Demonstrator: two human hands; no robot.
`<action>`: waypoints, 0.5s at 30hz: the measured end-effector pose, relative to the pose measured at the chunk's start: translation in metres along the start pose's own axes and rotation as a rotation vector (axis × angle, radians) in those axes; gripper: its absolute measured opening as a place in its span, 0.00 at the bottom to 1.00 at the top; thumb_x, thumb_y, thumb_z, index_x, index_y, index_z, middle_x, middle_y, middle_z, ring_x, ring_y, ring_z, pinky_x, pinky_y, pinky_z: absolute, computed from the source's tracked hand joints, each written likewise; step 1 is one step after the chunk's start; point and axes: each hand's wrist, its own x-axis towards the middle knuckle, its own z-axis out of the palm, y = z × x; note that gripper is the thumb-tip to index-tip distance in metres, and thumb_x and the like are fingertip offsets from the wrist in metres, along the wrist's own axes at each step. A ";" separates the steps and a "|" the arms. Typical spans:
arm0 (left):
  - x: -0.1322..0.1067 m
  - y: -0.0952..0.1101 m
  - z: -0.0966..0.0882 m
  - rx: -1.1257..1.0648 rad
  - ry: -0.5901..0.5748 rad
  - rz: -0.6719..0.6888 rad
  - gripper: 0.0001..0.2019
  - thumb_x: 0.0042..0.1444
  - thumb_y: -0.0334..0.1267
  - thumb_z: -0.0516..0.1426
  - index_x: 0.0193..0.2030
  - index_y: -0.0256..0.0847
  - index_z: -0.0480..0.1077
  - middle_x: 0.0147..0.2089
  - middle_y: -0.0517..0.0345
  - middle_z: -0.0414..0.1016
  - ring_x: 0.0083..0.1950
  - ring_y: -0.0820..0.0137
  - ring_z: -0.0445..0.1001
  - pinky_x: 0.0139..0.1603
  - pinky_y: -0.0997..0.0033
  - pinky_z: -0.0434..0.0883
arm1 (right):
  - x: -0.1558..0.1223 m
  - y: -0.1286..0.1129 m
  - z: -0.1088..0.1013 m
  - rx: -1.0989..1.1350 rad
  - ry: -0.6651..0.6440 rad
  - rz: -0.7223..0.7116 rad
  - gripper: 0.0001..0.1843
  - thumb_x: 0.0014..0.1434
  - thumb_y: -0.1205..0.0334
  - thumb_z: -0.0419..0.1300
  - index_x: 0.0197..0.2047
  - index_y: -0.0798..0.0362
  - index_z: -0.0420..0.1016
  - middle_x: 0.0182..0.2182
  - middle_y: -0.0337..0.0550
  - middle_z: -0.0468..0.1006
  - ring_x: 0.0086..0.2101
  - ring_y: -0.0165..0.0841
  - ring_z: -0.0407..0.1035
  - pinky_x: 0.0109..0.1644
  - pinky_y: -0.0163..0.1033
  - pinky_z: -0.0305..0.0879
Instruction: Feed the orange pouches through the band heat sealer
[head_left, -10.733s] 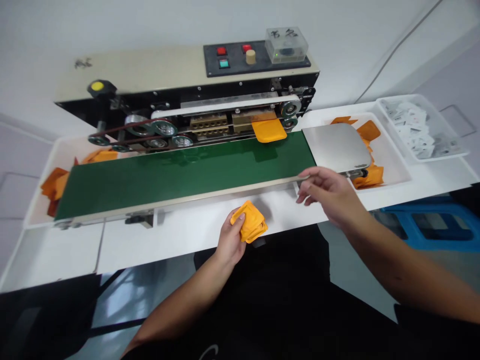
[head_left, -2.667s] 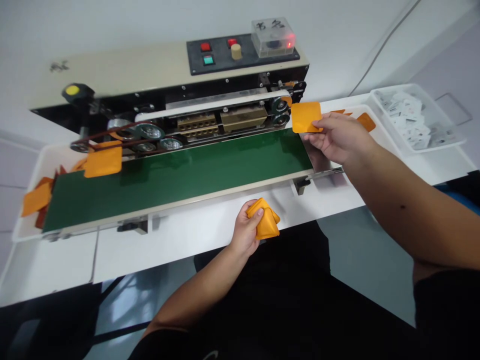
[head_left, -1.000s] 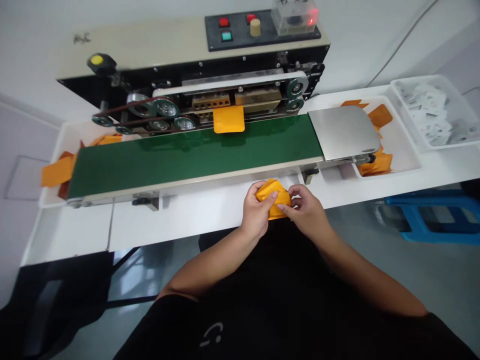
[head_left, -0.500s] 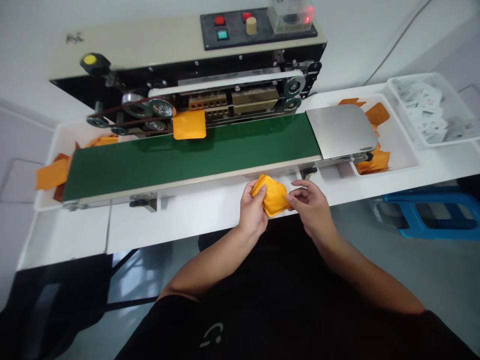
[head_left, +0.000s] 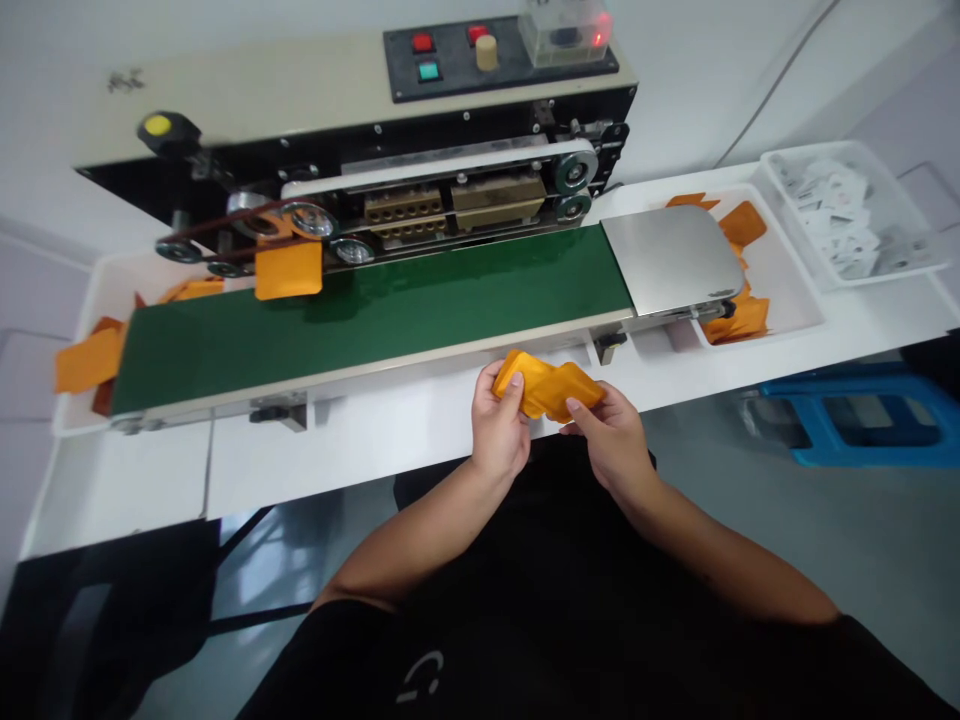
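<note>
Both my hands hold a strip of orange sachets [head_left: 547, 388], a soft, twisted length drawn out between them above the white table edge. My left hand [head_left: 499, 425] pinches its left end, and my right hand [head_left: 611, 435] grips its right end from below. Just in front of the green conveyor belt [head_left: 420, 320], the strip does not touch it. A single orange sachet [head_left: 288, 270] lies on the belt's far edge, its upper part under the belts and pulleys of a band sealing machine [head_left: 450, 180].
Left of the belt, a white tray [head_left: 82, 345] holds orange sachets. On the right, a steel plate [head_left: 671, 255] sits over another white tray [head_left: 780, 310] of orange sachets. Small white packets fill a clear bin [head_left: 844, 210] at the far right. A blue stool [head_left: 855, 425] stands on the floor.
The single sachet on the belt has travelled left along the sealer. My hands have moved apart, drawing the orange bundle out into a longer twisted strip.
</note>
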 end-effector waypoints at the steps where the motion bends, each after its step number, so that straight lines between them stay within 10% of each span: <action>1: 0.000 0.001 -0.002 0.006 -0.003 0.000 0.24 0.55 0.50 0.76 0.52 0.47 0.74 0.49 0.57 0.82 0.48 0.67 0.81 0.48 0.69 0.77 | 0.000 -0.004 -0.002 0.016 0.006 -0.005 0.20 0.60 0.48 0.75 0.47 0.46 0.74 0.42 0.39 0.81 0.39 0.35 0.80 0.34 0.37 0.78; 15: -0.002 -0.002 -0.028 0.071 0.001 -0.001 0.23 0.53 0.50 0.78 0.49 0.45 0.77 0.48 0.58 0.81 0.45 0.70 0.79 0.47 0.73 0.77 | 0.029 -0.083 -0.035 0.010 0.099 -0.181 0.22 0.59 0.39 0.75 0.44 0.45 0.76 0.41 0.42 0.81 0.39 0.38 0.80 0.34 0.42 0.78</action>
